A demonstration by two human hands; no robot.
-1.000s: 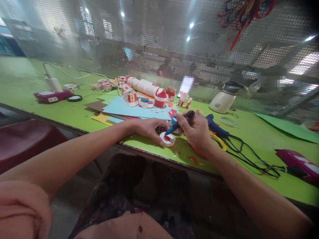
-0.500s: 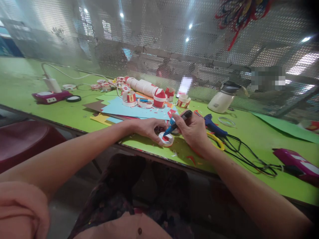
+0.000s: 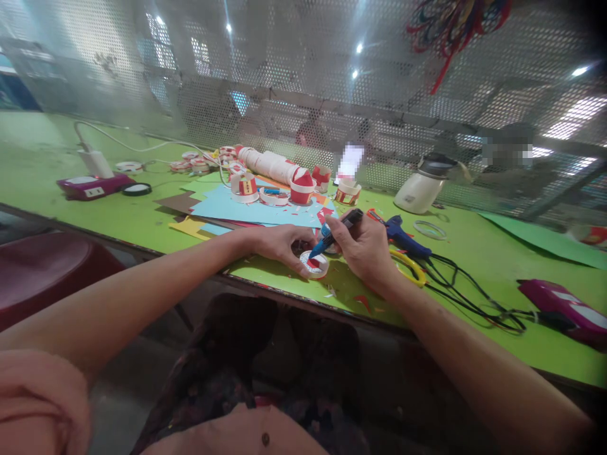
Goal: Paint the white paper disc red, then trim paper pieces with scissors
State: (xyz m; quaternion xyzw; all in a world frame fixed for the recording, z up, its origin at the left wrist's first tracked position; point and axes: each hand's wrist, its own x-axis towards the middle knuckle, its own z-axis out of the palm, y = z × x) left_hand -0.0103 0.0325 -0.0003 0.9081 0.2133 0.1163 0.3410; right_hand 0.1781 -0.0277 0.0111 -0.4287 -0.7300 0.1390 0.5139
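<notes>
My left hand [image 3: 284,246] grips the left side of a small round white piece with a raised rim [image 3: 313,264], patterned and red inside, close to the table's front edge. In my right hand [image 3: 363,243] is a blue-and-black pen-like tool [image 3: 332,237], slanted down to the left. Its blue tip is at the inside of the round piece; whether it touches cannot be told. Another small item behind the fingers is mostly hidden. Paper scraps [image 3: 363,302] lie by the right wrist.
Light blue paper [image 3: 232,205] carries red-and-white paper cups [image 3: 301,186] and a long white roll [image 3: 268,164]. To the right are a blue glue gun [image 3: 405,237], a yellow ring [image 3: 412,268], black cables [image 3: 467,294], a purple power strip [image 3: 562,309] and a white jug [image 3: 422,186].
The whole view has shifted slightly. Both hands keep their hold, and the blue tip stays at the inside of the round piece.
</notes>
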